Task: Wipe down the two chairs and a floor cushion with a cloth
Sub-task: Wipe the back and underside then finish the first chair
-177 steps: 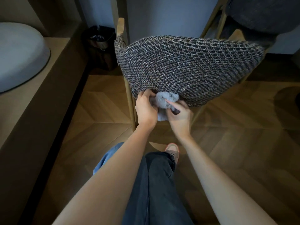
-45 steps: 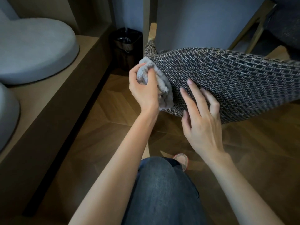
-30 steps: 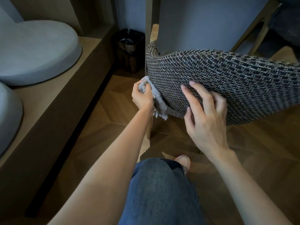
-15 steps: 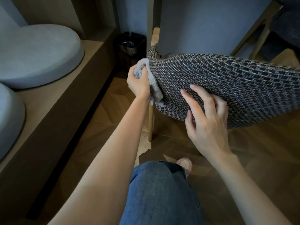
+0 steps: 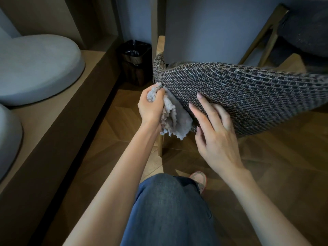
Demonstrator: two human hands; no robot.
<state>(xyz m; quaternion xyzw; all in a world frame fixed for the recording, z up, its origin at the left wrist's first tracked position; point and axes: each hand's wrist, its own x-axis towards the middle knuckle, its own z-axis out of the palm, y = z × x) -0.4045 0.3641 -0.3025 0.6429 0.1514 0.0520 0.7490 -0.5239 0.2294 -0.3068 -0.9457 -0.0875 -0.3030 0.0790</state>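
A: Why grip it bunched?
B: Fingers of the left hand [image 5: 150, 108] curl round the cloth [image 5: 173, 118] to press it on the chair [image 5: 248, 96] edge; right hand [image 5: 215, 139], 3 o'clock of it, fingers straight, steadies the weave; 1 cushion [image 5: 35, 68] waits at 9 o'clock.

On my screen both forearms [image 5: 124, 174] are bare up to the lower edge of the view. The legs wear dark blue denim jeans [image 5: 168, 210], a little faded at the knee, and one foot has a pale pink shoe [image 5: 199, 180]. The right hand [image 5: 214, 139] has rather long, rounded nails.
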